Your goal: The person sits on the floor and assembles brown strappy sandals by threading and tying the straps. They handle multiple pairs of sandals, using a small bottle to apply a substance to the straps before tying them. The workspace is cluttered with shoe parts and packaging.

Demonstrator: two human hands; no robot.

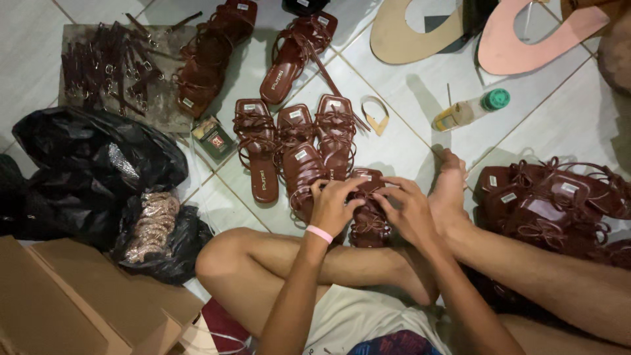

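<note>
I sit cross-legged on a tiled floor. Both hands work on one dark brown strappy sandal [368, 220] resting against my shin. My left hand [334, 205], with a pink wristband, grips its left side. My right hand [411, 210] pinches the straps on its right side. More brown sandals [299, 148] lie in a row just beyond my hands, touching the held one.
A heap of brown sandals [552, 204] lies at right by my foot. Black plastic bags [98, 164] and a glittery bundle [152, 223] sit at left, a cardboard box [72, 309] at lower left. A green-capped bottle [470, 110], loose straps [108, 66] and cardboard cutouts [407, 39] lie farther away.
</note>
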